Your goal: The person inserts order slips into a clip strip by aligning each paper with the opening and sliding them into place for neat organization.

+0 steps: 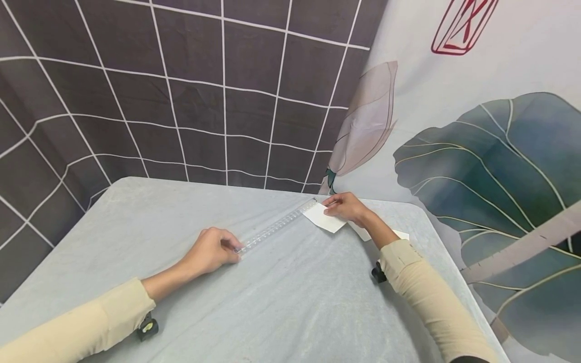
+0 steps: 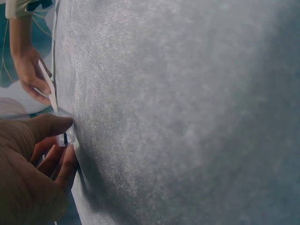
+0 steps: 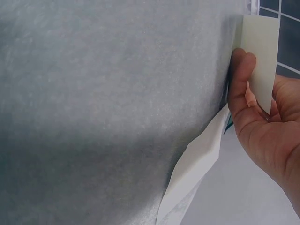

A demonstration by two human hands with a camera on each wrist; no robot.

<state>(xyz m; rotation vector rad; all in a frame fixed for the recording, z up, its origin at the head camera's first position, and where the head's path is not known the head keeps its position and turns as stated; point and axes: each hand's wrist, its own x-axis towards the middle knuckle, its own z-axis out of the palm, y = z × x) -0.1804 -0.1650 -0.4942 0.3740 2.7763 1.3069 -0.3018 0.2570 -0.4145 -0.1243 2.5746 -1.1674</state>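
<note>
A clear plastic ruler (image 1: 277, 226) runs diagonally over the grey cloth-covered table. Its near end is pinched between the thumb and fingers of my left hand (image 1: 213, 249); in the left wrist view the thumb lies along the ruler's tip (image 2: 65, 139). At the ruler's far end my right hand (image 1: 346, 207) grips a small white paper (image 1: 325, 220) by its right side, and the paper's left corner meets the ruler. The right wrist view shows this paper (image 3: 262, 51) standing up between the thumb and curled fingers.
More white paper (image 1: 360, 231) lies on the table (image 1: 272, 302) under and beside my right forearm, its edge curling in the right wrist view. Behind the table hangs a dark gridded curtain (image 1: 195, 101); a white cloth with a leaf print (image 1: 481, 166) hangs at right.
</note>
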